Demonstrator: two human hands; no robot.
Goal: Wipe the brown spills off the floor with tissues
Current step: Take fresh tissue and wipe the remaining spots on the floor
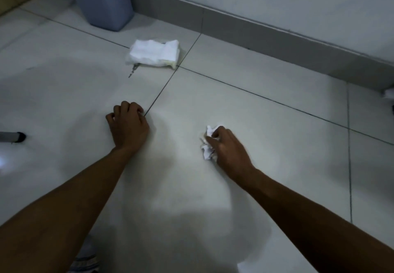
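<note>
White crumpled tissue wad [207, 144] sits under the fingers of the right hand [229, 149], which curl round it and press it down on the pale glossy tiled floor [266, 123]. The wad is an irregular ball; what shows of it runs roughly from twelve to six o'clock along the fingertips, with no clear pointing end. The left hand [128, 123] lies at about nine o'clock from the right one, well apart, fingers curled under with knuckles up against the floor beside a dark grout line [162, 93]; a scrap of white may peek at the thumb, but I cannot tell whether it holds anything.

By my reading this is the wiping step, the right hand scrubbing while the left props the body. No brown mark shows plainly on the tile around the wad, so this patch looks largely done, though the dim light may hide a faint film.

Further out, at about eleven o'clock, an open white plastic pack of tissues [154, 54] lies flat, its long axis running nine to three o'clock. A small dark streak [133, 71] trails from its near left corner; it may be a leftover spill, and the next move probably calls for carrying the wad there or drawing a fresh sheet. A blue-grey plastic bin [102, 0] stands beyond, by the grey skirting board [266, 32].
</note>
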